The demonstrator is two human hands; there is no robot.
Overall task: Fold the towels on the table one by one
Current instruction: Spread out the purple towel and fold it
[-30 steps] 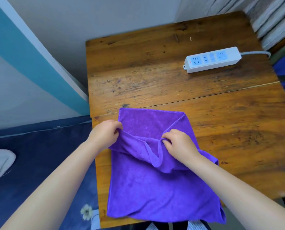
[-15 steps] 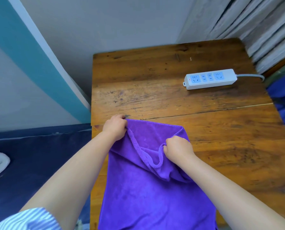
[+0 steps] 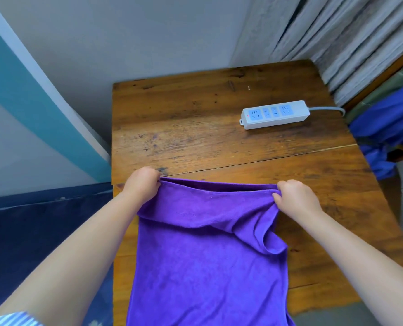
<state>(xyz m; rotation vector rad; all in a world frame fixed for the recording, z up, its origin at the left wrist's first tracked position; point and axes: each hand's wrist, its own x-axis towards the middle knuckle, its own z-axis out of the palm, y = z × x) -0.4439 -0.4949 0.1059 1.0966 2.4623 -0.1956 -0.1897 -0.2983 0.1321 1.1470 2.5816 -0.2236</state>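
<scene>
A purple towel (image 3: 205,260) lies on the near half of the wooden table (image 3: 195,128) and runs off the bottom of the view. My left hand (image 3: 141,184) pinches its far left corner. My right hand (image 3: 294,196) pinches its far right corner. Between the hands the far edge is stretched nearly straight, lifted a little, with a second layer of cloth showing just behind it. A loose fold sags below my right hand.
A white power strip (image 3: 274,114) with blue sockets lies at the back right of the table, its cable leading off right. Blue cloth (image 3: 383,128) hangs beyond the right edge. A grey wall stands behind, and dark blue bedding (image 3: 43,231) lies left of the table.
Both hands have moved apart and away from me with the towel's edge. The slack loop between them has been pulled out into a straight edge. The camera has tilted up.
</scene>
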